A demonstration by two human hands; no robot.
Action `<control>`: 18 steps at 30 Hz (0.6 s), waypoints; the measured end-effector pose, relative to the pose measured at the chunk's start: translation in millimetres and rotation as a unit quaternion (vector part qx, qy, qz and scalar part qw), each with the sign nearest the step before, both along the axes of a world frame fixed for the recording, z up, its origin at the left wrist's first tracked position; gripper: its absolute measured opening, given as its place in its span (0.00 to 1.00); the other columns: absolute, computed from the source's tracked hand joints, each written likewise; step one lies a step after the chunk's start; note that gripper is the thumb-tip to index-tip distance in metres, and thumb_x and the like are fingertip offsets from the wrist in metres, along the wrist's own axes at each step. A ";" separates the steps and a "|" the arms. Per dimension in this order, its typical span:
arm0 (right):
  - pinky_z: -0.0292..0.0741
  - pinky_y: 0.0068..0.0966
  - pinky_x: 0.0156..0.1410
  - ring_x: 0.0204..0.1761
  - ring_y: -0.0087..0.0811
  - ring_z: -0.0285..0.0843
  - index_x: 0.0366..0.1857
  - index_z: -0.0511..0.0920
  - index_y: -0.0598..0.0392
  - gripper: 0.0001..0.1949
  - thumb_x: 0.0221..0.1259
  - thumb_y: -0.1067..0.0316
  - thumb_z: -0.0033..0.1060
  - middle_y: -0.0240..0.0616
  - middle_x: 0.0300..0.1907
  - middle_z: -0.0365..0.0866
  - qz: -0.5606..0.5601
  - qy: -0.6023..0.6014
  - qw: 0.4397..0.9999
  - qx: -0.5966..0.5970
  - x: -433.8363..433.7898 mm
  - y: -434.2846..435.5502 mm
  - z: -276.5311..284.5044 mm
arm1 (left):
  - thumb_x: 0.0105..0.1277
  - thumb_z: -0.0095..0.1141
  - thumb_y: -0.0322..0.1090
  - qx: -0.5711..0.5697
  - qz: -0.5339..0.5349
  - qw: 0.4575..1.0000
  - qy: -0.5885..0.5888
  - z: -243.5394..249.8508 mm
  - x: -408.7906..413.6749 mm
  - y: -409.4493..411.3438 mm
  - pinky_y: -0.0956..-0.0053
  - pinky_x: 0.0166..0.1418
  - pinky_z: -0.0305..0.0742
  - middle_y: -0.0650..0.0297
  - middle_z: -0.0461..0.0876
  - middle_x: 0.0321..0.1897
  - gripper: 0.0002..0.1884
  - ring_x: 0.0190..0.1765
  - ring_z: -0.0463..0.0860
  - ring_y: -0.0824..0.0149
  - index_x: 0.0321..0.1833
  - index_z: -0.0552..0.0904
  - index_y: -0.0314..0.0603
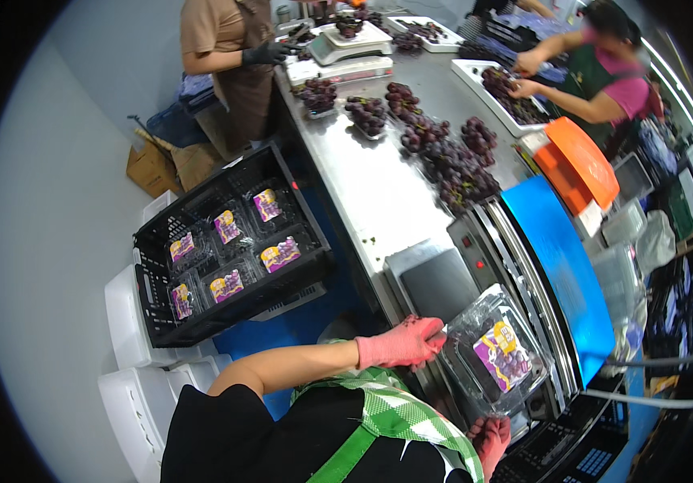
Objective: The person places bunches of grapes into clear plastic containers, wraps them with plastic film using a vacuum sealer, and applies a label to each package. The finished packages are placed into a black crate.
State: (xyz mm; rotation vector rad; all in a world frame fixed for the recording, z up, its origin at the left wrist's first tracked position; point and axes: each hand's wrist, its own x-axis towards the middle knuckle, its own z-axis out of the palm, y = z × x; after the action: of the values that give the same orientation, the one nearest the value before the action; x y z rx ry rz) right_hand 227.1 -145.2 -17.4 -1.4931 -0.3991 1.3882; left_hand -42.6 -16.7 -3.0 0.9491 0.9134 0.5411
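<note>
A clear plastic grape box (461, 362) with a purple and yellow printed label (503, 356) is held tilted over the front of a film-wrapping machine (467, 241). Dark grapes show dimly through its lid, and shiny creased film clings about its edges. My left hand (403, 343), in a pink knit glove, grips the box's left edge. At the lower corner, my right hand (491, 441), gloved alike, has its fingers curled against the box or its film; part of that hand is hidden. The machine's dark heating plate (437, 281) lies just beyond the box.
To the left, a black crate (316, 256) holds several labelled boxes. Loose grape bunches (443, 151) and open grape punnets (367, 115) lie on the steel table (358, 181). A blue panel (558, 271) and an orange scale (582, 160) stand right. Co-workers work beside a weighing scale (352, 42) and white tray (479, 90).
</note>
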 end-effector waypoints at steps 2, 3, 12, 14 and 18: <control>0.65 0.18 0.26 0.22 0.25 0.63 0.30 0.64 0.50 0.07 0.54 0.73 0.52 0.32 0.25 0.67 0.072 -0.006 0.997 0.038 -11.5 12.7 2.6 | 0.60 0.50 0.30 0.003 0.015 1.000 0.000 8.9 -29.1 -1.7 0.81 0.24 0.70 0.64 0.72 0.24 0.06 0.23 0.74 0.74 0.30 0.67 0.41; 0.66 0.19 0.27 0.23 0.24 0.64 0.31 0.65 0.50 0.08 0.53 0.73 0.54 0.31 0.25 0.66 0.083 -0.046 0.995 0.034 -27.6 18.9 9.4 | 0.60 0.50 0.29 -0.002 0.029 1.000 0.002 14.0 -49.4 -5.7 0.81 0.25 0.71 0.63 0.73 0.25 0.06 0.24 0.75 0.74 0.31 0.67 0.40; 0.72 0.22 0.49 0.38 0.21 0.70 0.40 0.73 0.60 0.07 0.61 0.74 0.45 0.31 0.36 0.74 0.408 0.011 0.911 0.049 -257.2 152.7 10.0 | 0.66 0.53 0.44 -0.075 0.582 0.768 -0.255 -65.4 -216.2 -69.9 0.61 0.57 0.70 0.63 0.77 0.39 0.14 0.47 0.77 0.67 0.50 0.71 0.50; 0.72 0.22 0.51 0.42 0.22 0.73 0.43 0.74 0.60 0.08 0.63 0.73 0.46 0.33 0.40 0.77 0.451 0.077 0.888 0.036 -313.7 170.6 -14.3 | 0.64 0.53 0.50 -0.115 0.588 0.730 -0.330 -54.3 -226.9 -66.5 0.58 0.61 0.66 0.63 0.76 0.44 0.20 0.52 0.75 0.65 0.55 0.70 0.55; 0.69 0.21 0.53 0.44 0.22 0.71 0.55 0.66 0.60 0.15 0.66 0.72 0.44 0.31 0.42 0.74 0.604 0.032 0.787 0.121 -428.3 168.3 -40.2 | 0.60 0.53 0.58 -0.006 0.665 0.637 -0.389 -81.6 -287.4 -55.4 0.55 0.64 0.63 0.62 0.73 0.55 0.30 0.59 0.71 0.60 0.62 0.67 0.52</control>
State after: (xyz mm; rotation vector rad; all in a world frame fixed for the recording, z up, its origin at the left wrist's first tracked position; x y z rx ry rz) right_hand -201.2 23.1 -57.6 -0.8927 -1.6188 2.2035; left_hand -330.0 -72.1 -84.6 -0.2487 0.6416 2.0191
